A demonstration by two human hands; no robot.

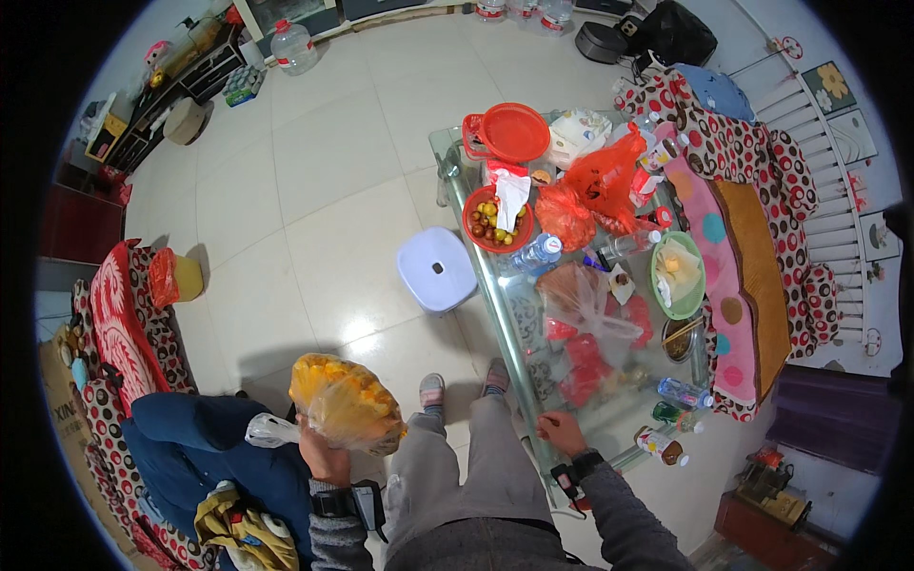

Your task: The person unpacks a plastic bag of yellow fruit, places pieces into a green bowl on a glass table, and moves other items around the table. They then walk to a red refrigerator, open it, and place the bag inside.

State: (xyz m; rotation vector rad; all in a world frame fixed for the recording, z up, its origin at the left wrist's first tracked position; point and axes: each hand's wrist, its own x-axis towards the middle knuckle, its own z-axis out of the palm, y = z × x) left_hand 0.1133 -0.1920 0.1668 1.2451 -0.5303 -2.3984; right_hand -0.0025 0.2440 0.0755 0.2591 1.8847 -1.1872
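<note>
My left hand [323,455] grips a clear plastic bag [350,403] full of yellow-orange pieces, too blurred to name. The bag's knotted white end [271,430] sticks out on the left of the hand. Beside it is a dark blue padded chair [207,435]. My right hand [561,432] is at the near edge of a glass-topped table [528,314], its fingers curled with nothing visible in them. On the table lie a clear bag [596,307], a water bottle [537,251] and a red bowl of round fruit [498,219] with a tissue on top.
A pale plastic stool [437,270] stands left of the table. Red plastic bags [607,178], a green basket [678,275] and a metal bowl with chopsticks [680,339] are on the tabletop. Several bottles [660,444] lie along its near right side. A sofa [750,264] borders its right side.
</note>
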